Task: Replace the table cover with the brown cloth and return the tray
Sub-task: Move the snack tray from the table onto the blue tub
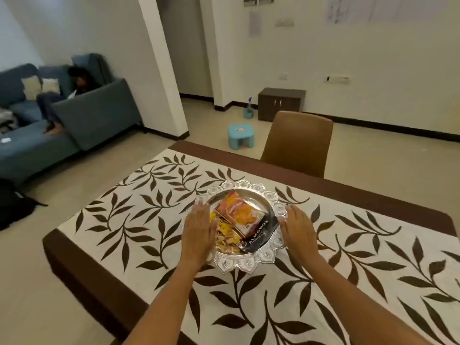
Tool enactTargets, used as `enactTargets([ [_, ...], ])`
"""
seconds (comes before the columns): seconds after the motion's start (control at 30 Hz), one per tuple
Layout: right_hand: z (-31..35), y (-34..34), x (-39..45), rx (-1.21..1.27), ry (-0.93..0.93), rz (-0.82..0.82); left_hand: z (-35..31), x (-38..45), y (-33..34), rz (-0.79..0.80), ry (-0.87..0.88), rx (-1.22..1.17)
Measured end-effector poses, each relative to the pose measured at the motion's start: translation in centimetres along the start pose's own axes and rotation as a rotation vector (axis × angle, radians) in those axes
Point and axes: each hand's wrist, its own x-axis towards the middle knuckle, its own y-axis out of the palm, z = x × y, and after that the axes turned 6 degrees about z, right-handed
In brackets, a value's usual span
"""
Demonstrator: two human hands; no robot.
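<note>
A round silver tray (245,263) with an embossed scalloped rim stands in the middle of the table. It holds an orange snack packet (240,214), a black almonds packet (258,235) and a clear bag of yellow chips (225,239). The table is covered by a white cloth (139,220) printed with brown leaves and edged in a dark brown border. My left hand (198,230) lies flat over the tray's left rim, fingers stretched forward. My right hand (297,229) is flat against the right rim. Neither hand is curled around the tray.
A brown chair (298,143) stands at the table's far side. On the floor beyond are a light blue stool (241,135), a spray bottle (249,109) and a dark cabinet (281,102). A person sits on a blue sofa (94,113) at the left. A black bag (15,205) lies by the table's left side.
</note>
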Motion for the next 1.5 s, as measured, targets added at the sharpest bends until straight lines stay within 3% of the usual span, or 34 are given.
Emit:
enactTargets([
  [0.23,0.5,1.1,2.3,0.055,0.049,-0.01,3.9,3.9,1.0,0.178,-0.217,-0.063],
  [0.53,0.1,1.3,1.4,0.243,0.161,0.129,3.7,5.0,0.1,0.145,-0.235,-0.173],
  [0.83,0.8,-1.8,-0.3,0.282,0.27,0.19,3.0,6.2,0.4,0.191,-0.18,-0.087],
  [1.13,-5.5,-8.9,-8.5,0.216,0.418,0.101,-6.9,2.3,1.4,0.182,0.007,-0.09],
  [1.5,-21.3,-20.5,-28.2,0.167,0.647,-0.054,-30.1,-7.9,5.2,0.256,0.272,-0.189],
])
